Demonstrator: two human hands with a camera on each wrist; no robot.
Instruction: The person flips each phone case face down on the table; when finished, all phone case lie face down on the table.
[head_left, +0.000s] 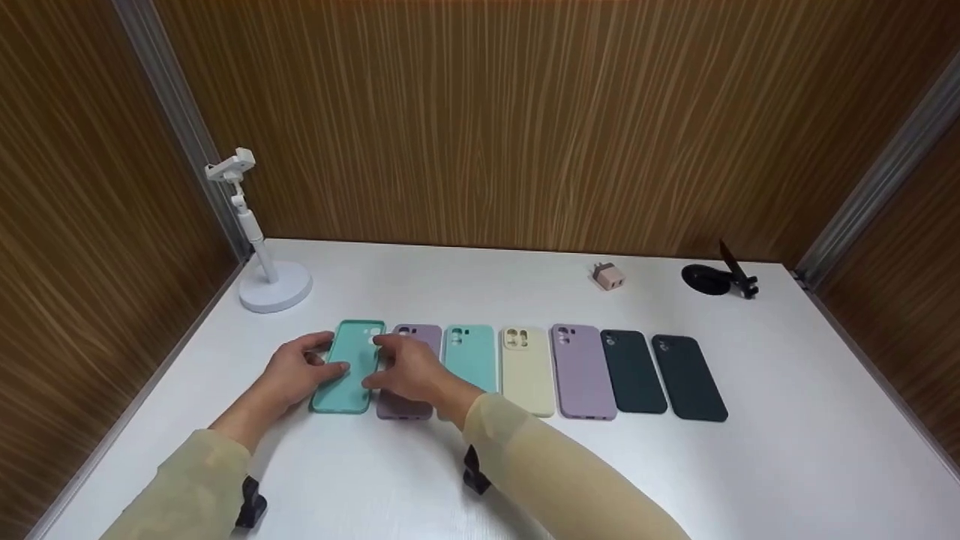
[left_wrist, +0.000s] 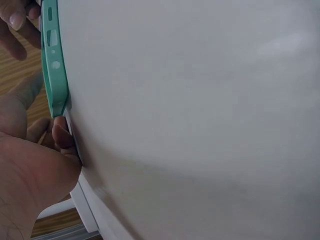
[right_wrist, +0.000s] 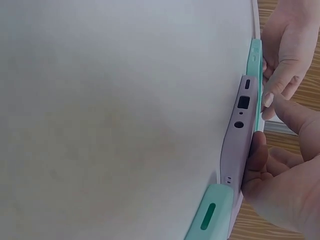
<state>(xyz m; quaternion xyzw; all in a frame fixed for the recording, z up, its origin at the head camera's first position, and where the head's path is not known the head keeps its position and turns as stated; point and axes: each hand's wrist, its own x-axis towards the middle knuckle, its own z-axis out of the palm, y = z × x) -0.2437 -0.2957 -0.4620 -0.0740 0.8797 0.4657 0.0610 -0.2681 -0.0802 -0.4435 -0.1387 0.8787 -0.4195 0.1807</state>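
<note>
An upturned teal phone case (head_left: 352,349), its raised rim and inside facing up, lies at the left end of a row of phone cases. My left hand (head_left: 289,375) holds its left side, the thumb reaching over the inside. At the right side my right hand (head_left: 416,371) grips the same case, forefinger near the camera cutout and thumb lower down. Under the right hand lies a purple phone case (head_left: 426,339), partly covered. In the left wrist view, left fingers sit right at the teal case's lower corner.
Rightward the row continues with a second teal case (head_left: 472,352), a cream case (head_left: 527,382), another purple case (head_left: 585,375) and two dark cases (head_left: 636,375). Behind stand a white phone stand (head_left: 275,289), a pink charger plug (head_left: 609,277) and a black stand (head_left: 706,280).
</note>
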